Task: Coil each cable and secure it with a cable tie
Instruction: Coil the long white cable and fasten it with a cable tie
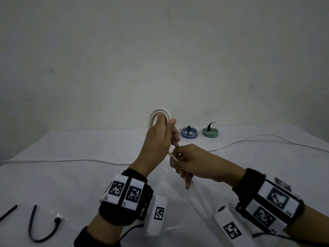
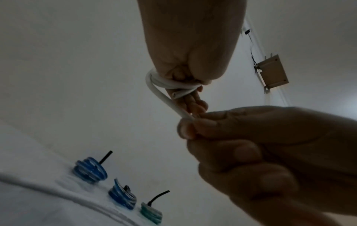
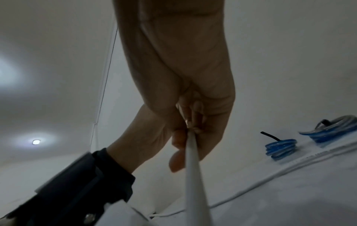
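My left hand [image 1: 169, 134] is raised above the table and grips a small coil of white cable [image 1: 160, 113], its loops showing above the fist. The wound loops and a cut end of the white cable coil [image 2: 164, 83] show under the left hand [image 2: 185, 61]. Just below it, my right hand [image 1: 179, 157] pinches the loose strand of the same cable [image 1: 199, 198], which slants down toward me. In the right wrist view that strand [image 3: 193, 175] leaves my right hand's fingers [image 3: 193, 119]. Black cable ties [image 1: 35, 227] lie at the near left.
Tied coils stand at the back of the white table [image 1: 71, 184]: a blue coil [image 1: 189, 133] and a green coil [image 1: 210, 132]; the left wrist view shows a second blue coil [image 2: 89, 170]. A long white cable [image 1: 267, 137] trails across the table behind my hands.
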